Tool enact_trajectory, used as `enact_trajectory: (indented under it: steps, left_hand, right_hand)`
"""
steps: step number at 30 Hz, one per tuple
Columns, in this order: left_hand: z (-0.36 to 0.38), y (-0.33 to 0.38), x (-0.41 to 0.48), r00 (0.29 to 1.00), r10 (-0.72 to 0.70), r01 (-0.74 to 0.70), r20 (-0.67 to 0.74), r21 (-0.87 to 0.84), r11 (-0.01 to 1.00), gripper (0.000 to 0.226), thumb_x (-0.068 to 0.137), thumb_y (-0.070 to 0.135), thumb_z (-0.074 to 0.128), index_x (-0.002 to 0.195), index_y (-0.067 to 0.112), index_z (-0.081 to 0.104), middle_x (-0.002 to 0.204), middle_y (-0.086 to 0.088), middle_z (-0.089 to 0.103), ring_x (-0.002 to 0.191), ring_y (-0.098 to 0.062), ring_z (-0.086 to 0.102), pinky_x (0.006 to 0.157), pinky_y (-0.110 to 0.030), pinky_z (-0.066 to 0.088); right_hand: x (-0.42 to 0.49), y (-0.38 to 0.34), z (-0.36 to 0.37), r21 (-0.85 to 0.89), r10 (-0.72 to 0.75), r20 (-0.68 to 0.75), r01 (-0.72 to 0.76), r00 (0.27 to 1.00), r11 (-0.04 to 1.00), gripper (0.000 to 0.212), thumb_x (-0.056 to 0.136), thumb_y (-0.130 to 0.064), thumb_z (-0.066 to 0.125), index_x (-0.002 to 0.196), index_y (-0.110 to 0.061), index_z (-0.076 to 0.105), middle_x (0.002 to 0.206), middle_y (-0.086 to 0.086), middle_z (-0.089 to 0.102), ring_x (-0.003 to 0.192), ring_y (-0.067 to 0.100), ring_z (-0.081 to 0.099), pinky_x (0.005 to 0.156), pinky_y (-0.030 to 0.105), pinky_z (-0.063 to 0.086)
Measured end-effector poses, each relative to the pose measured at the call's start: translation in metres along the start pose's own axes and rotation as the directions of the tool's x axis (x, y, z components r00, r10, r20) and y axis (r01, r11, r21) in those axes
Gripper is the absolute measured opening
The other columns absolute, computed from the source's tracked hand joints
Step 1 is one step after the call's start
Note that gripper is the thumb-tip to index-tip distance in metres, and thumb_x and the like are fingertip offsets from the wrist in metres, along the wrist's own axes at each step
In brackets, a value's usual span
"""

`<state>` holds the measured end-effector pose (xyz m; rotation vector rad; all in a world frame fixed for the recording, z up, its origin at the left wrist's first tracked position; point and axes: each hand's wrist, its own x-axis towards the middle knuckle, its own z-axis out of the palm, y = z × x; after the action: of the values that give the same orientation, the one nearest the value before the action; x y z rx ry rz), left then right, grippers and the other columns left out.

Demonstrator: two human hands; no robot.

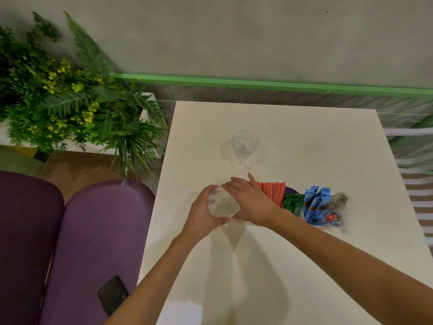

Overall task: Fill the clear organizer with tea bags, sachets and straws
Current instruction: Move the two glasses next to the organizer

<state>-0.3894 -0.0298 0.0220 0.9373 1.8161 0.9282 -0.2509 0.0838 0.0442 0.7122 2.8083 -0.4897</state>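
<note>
On the white table (316, 266) my left hand (201, 214) wraps around a clear patterned glass cup (221, 204). My right hand (250, 202) rests against the cup's right side and top, fingers spread. Just right of my right hand lies a row of supplies: red-and-white straws (273, 192), green sachets (293, 202), blue sachets (315, 205) and tea bags (337, 207), the last blurred. The walls of the clear organizer cannot be made out among them.
A second clear glass (244, 143) stands farther back on the table. Left of the table are purple chairs (93, 231) with a dark phone (112, 295) on one seat, and a green plant (70, 97). A striped chair (419, 184) is at the right.
</note>
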Motion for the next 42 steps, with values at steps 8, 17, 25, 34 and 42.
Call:
enact_trajectory:
  steps: [8, 17, 25, 34, 42]
  left_hand:
    - [0.008, -0.008, 0.000, 1.000, -0.027, 0.027, -0.013, 0.003, 1.000, 0.091, 0.052, 0.009, 0.092, 0.128, 0.025, 0.044, 0.115, 0.011, 0.060, 0.105, -0.012, 0.059, 0.086, -0.030, 0.054]
    - [0.009, -0.010, 0.005, 1.000, -0.021, 0.021, 0.005, -0.001, 1.000, 0.090, 0.050, 0.012, 0.092, 0.125, 0.028, 0.044, 0.116, 0.010, 0.061, 0.107, -0.013, 0.059, 0.089, -0.036, 0.054]
    - [0.010, -0.015, 0.005, 1.000, 0.008, -0.008, 0.019, 0.015, 1.000, 0.103, 0.054, 0.016, 0.093, 0.140, 0.025, 0.036, 0.129, 0.013, 0.050, 0.121, -0.011, 0.049, 0.096, -0.025, 0.045]
    - [-0.001, 0.006, 0.028, 0.993, 0.078, -0.076, -0.089, 0.024, 0.997, 0.093, 0.070, 0.029, 0.085, 0.146, 0.026, 0.032, 0.135, 0.010, 0.048, 0.118, -0.010, 0.051, 0.095, -0.028, 0.044]
    - [0.004, 0.044, 0.081, 0.976, 0.183, -0.174, -0.116, 0.082, 0.981, 0.057, 0.081, 0.021, 0.077, 0.130, 0.026, 0.048, 0.112, 0.007, 0.061, 0.096, -0.012, 0.062, 0.074, -0.015, 0.048]
  right_hand:
    - [0.001, 0.000, 0.004, -0.156, -0.050, 0.006, 0.050, 0.999, 0.987, 0.081, 0.084, -0.037, 0.066, 0.150, -0.013, 0.027, 0.152, 0.004, 0.036, 0.148, 0.022, 0.016, 0.117, 0.058, -0.006]
    - [0.002, 0.000, 0.003, -0.177, -0.029, -0.005, 0.028, 1.000, 0.984, 0.077, 0.084, -0.034, 0.065, 0.149, -0.013, 0.028, 0.150, 0.005, 0.038, 0.147, 0.022, 0.019, 0.116, 0.058, -0.006]
    - [-0.001, 0.001, 0.003, -0.191, -0.024, -0.013, 0.021, 1.000, 0.981, 0.082, 0.082, -0.032, 0.069, 0.149, -0.015, 0.026, 0.152, 0.006, 0.035, 0.149, 0.024, 0.012, 0.116, 0.057, -0.005]
    - [-0.011, 0.025, -0.023, 0.093, 0.082, -0.132, -0.070, 0.988, 0.993, 0.082, 0.082, -0.044, 0.068, 0.149, -0.021, 0.026, 0.152, 0.002, 0.029, 0.147, 0.024, 0.013, 0.121, 0.048, 0.003]
    - [0.006, 0.080, -0.041, 0.537, 0.436, -0.188, -0.279, 0.880, 0.796, 0.067, 0.084, -0.033, 0.071, 0.142, -0.018, 0.041, 0.137, 0.002, 0.049, 0.129, 0.020, 0.042, 0.108, 0.030, 0.032]
